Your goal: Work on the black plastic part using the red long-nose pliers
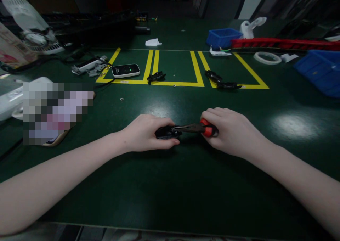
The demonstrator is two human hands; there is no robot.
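My left hand (147, 133) is closed around a small black plastic part (168, 133), thumb on the near side and fingers over the far side. In my right hand (225, 129) is a pair of needle-nose pliers (195, 128) with red handles. The jaws point left and their tips reach the right end of the black part. Whether the tips grip anything there is too small to tell. Farther back lie similar black parts: one (156, 77) on the middle yellow tape and a pair (223, 80) at the right tape.
A white-edged black device (125, 71) with a green light lies behind my left hand. The blurred phone (62, 117) is at left. Blue bins (224, 38), a tape roll (267, 58) and a red strip (281, 43) lie right. Small rings (121, 99) dot the green table (170, 191).
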